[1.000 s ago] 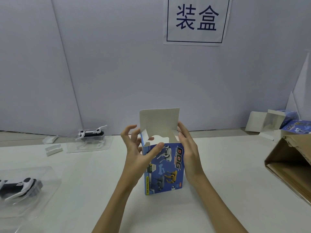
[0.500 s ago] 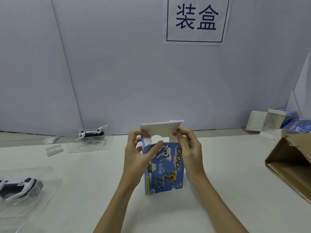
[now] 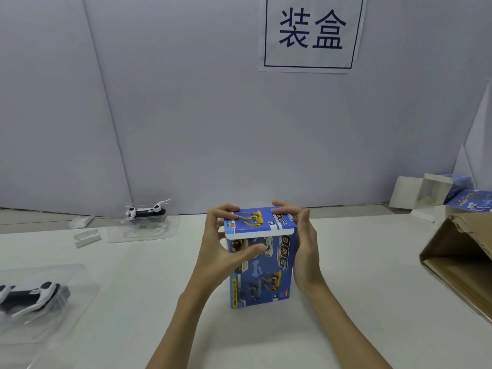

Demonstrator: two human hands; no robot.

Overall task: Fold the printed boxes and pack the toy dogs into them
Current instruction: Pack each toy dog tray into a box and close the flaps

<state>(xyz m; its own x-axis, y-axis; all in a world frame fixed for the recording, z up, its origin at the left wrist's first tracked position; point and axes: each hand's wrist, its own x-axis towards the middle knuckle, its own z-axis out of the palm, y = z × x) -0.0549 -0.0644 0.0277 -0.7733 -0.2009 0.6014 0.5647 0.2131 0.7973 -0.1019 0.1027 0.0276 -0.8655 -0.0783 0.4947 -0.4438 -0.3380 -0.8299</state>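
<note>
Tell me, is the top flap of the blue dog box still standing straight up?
No, the top flap of the blue box is folded down flat, with the left hand and right hand holding it.

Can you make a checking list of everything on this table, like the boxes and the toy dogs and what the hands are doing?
Surface: pale table, things at its left and right edges.
Job's things: blue printed box upright in the middle, top flap folded over; toy dog in a clear tray at back left; another toy dog in a tray at the left edge; open printed boxes at back right.
Clutter: small white pieces at back left; brown carton at right.
Hands: left hand grips the box, fingers on the flap; right hand holds the other side.
Cables: nothing seen.
Surroundings: pale wall with a paper sign.
</note>
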